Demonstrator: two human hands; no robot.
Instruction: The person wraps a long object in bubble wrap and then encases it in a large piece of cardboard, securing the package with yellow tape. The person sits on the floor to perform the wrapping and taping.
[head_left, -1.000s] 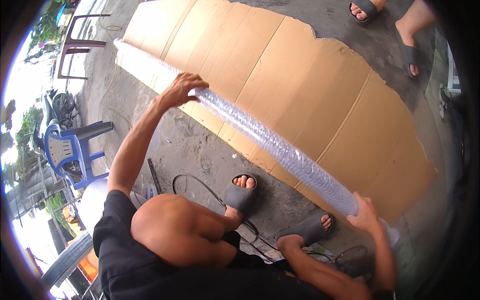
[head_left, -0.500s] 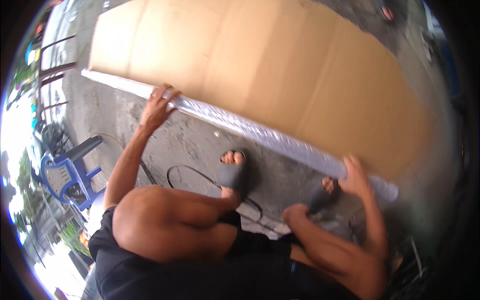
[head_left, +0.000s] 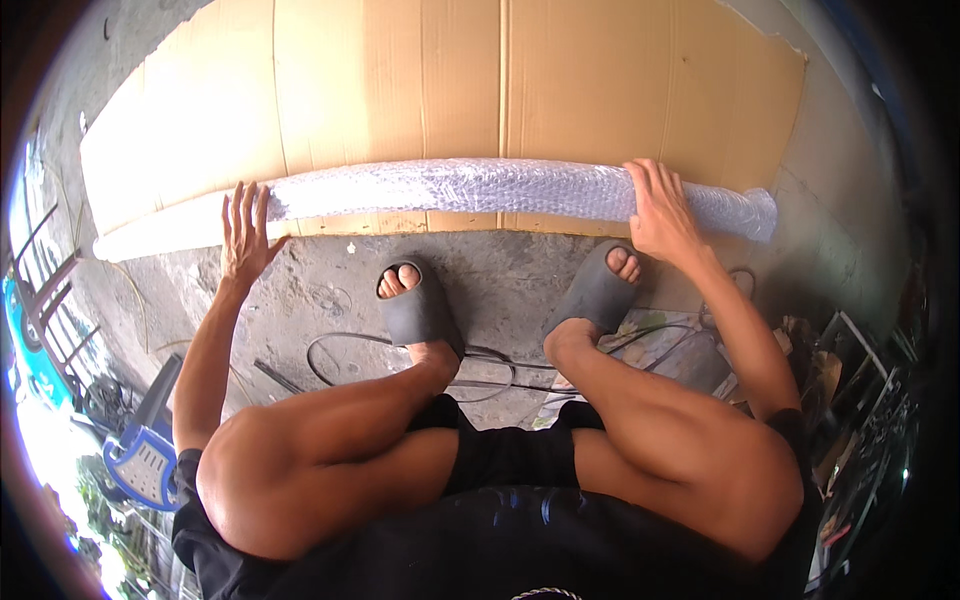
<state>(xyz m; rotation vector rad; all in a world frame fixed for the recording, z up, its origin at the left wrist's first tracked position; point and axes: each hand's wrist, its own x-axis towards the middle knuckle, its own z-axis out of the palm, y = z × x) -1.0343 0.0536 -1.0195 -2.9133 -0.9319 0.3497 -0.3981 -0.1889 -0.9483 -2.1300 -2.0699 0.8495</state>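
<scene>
A long roll of bubble wrap [head_left: 440, 187] lies crosswise along the near edge of a large flat cardboard sheet [head_left: 590, 80]. A thin strip of the cardboard shows on its near side. My left hand [head_left: 245, 235] rests on the left part of the roll, fingers stretched out and spread, thumb pointing inward. Toward the other end, my right hand [head_left: 662, 212] grips the roll, with bent fingers over its top and the thumb on the near side. Glare washes out the roll's left end and the cardboard there.
My feet in grey sandals [head_left: 420, 305] stand on the concrete floor [head_left: 330, 270] just short of the cardboard. Behind them a black cable [head_left: 320, 350] lies looped. A blue plastic chair [head_left: 145, 465] is at the left, and cluttered metal rods [head_left: 865, 345] are at the right.
My view has turned, so the roll, slanted before, now runs nearly level. The left hand's fingers have spread out flat on the roll. My right hand remains on its right part.
</scene>
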